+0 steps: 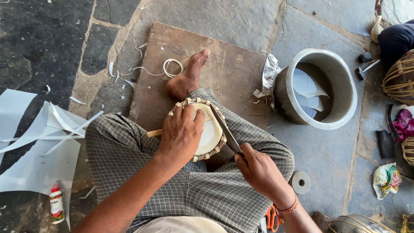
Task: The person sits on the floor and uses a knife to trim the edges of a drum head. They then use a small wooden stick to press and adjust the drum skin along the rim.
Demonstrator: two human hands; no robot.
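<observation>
A small round drum with a pale skin and a woven strap rim (211,133) is rested on the lap, on the grey checked cloth (129,151) over the crossed legs. The left hand (180,134) is laid flat on top of the drum, fingers spread, pressing it down. A long dark metal blade (225,131) is gripped tightly by the right hand (258,170), with its tip set against the drum's skin near the rim. A bare foot (187,77) is placed on a brown wooden board (233,64). A big grey metal pot (321,88) is seen near the board on the stone floor. White paper scraps (39,146) and a small glue bottle (56,203) are left beside the left knee.
</observation>
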